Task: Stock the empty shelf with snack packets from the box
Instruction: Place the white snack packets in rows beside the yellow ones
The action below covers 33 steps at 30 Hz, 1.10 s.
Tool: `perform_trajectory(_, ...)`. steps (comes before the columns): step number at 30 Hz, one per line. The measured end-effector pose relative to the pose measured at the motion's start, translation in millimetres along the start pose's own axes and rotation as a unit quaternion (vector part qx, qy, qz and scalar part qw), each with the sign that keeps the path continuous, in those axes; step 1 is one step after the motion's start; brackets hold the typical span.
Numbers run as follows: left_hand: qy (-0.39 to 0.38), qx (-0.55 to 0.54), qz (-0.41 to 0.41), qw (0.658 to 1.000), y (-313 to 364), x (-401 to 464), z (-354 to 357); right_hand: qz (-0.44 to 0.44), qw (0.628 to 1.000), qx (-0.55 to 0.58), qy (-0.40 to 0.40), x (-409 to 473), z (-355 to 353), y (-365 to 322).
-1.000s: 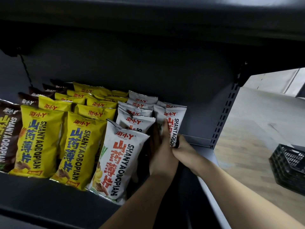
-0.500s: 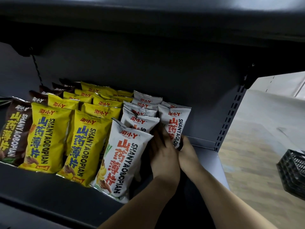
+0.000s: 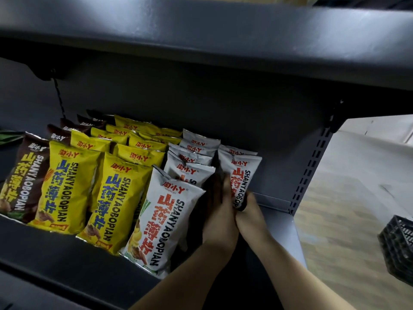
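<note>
Both your hands are on the white packet (image 3: 240,182) at the right end of the shelf (image 3: 277,231). It's standing upright behind a dark gap in that row. Your left hand (image 3: 220,220) lies flat against its left side with fingers straight, and your right hand (image 3: 250,214) grips its bottom corner. Yellow packets (image 3: 67,191) and brown packets (image 3: 26,175) fill the rows to the left, and a black crate (image 3: 399,247) sits on the floor off to the right.
</note>
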<state>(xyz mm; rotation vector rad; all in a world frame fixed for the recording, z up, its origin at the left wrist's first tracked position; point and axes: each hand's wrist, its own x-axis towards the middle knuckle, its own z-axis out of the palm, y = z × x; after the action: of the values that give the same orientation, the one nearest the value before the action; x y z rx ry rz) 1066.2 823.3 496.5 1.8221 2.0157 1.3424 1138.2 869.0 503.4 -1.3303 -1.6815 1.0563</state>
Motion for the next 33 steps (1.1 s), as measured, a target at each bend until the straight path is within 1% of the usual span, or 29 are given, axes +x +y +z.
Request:
perform_trajectory(1, 0.015, 0.019, -0.005, 1.000, 0, -1, 2, -0.003, 1.000, -0.014, 0.001, -1, 0, -1)
perform_trajectory(2, 0.050, 0.070, -0.014, 0.996, 0, -1, 3, -0.005, 1.000, -0.023, 0.004, -2, 0, -2)
perform_trajectory(4, 0.074, 0.135, -0.052, 0.987, 4, -2, -2, -0.017, 0.999, -0.050, 0.000, -5, 0, -7)
perform_trajectory(5, 0.063, 0.137, -0.057, 0.987, 6, -5, -5, -0.022, 0.997, -0.079, -0.008, -8, 1, -9)
perform_trajectory(7, 0.001, 0.126, -0.062, 0.990, 11, -13, -12, -0.020, 0.998, -0.058, -0.009, -11, 1, -11)
perform_trajectory(8, -0.005, 0.136, -0.050, 0.989, 16, -19, -18, -0.033, 0.998, -0.047, -0.007, -12, 1, -14)
perform_trajectory(9, -0.016, 0.152, -0.032, 0.988, 21, -24, -24, -0.041, 0.996, -0.079, -0.006, -13, 1, -19)
perform_trajectory(10, -0.042, 0.156, -0.022, 0.987, 28, -29, -30, -0.035, 0.996, -0.078, -0.009, -12, 0, -23)
perform_trajectory(11, -0.085, 0.161, -0.019, 0.983, 35, -34, -37, -0.007, 0.997, -0.067, -0.027, -12, -1, -29)
perform_trajectory(12, -0.123, 0.169, -0.018, 0.978, 42, -39, -43, 0.023, 0.997, -0.075, -0.028, -12, -1, -33)
perform_trajectory(13, -0.147, 0.175, -0.020, 0.973, 45, -42, -47, 0.017, 0.993, -0.114, -0.015, -13, 0, -34)
perform_trajectory(15, -0.166, 0.175, -0.029, 0.970, 48, -49, -54, 0.021, 0.992, -0.123, 0.000, -16, 0, -33)
perform_trajectory(16, -0.171, 0.168, -0.031, 0.970, 51, -53, -60, 0.032, 0.996, -0.087, 0.006, -20, 0, -33)
perform_trajectory(18, -0.179, 0.156, -0.025, 0.971, 54, -62, -71, 0.047, 0.996, -0.067, 0.027, -31, -1, -32)
perform_trajectory(20, -0.190, 0.137, -0.010, 0.972, 56, -73, -83, 0.049, 0.995, -0.082, 0.026, -40, -1, -39)
perform_trajectory(23, -0.196, 0.114, 0.021, 0.974, 56, -91, -104, 0.016, 0.981, -0.193, 0.003, -44, 1, -49)
perform_trajectory(25, -0.184, 0.105, 0.058, 0.976, 51, -102, -119, -0.010, 0.969, -0.246, 0.007, -45, 3, -50)
perform_trajectory(29, -0.189, 0.103, 0.148, 0.965, 37, -122, -150, -0.016, 0.966, -0.253, 0.057, -52, 7, -43)
perform_trajectory(33, -0.180, 0.095, 0.196, 0.959, 17, -134, -171, -0.011, 0.950, -0.302, 0.084, -71, -1, -38)
